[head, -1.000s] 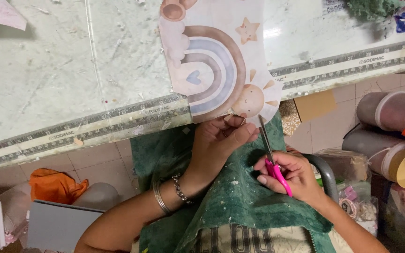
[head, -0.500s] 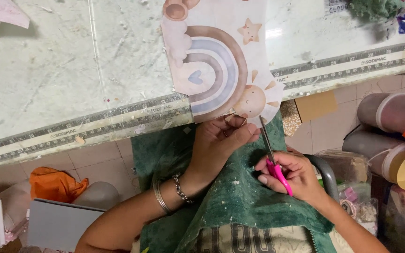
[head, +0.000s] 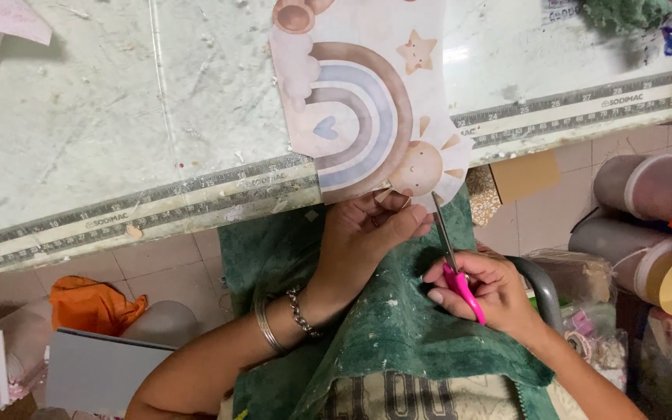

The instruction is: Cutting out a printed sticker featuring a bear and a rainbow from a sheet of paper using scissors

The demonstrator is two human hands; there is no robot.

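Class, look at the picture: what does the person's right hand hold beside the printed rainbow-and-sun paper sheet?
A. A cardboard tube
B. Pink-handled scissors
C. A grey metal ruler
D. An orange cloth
B: the right hand grips the pink-handled scissors, blades pointing up at the printed rainbow-and-sun paper sheet, whose lower edge the left hand holds.

The printed paper sheet with a rainbow, star and sun in soft browns and blues [head: 367, 109] looks matt and thin, pinched at its lower edge by the left hand [head: 367, 233]. In the right hand [head: 484, 292], small scissors with glossy pink plastic handles and slim bright metal blades [head: 451, 253]. Beyond both hands, the pale green worktop [head: 118, 117] looks smooth yet scuffed and stained, with a slight sheen. Under the wrists lies a dark green towel [head: 398, 334], rough and flecked. Thin metal bangles and a chain bracelet [head: 281, 319] shine on the left wrist.
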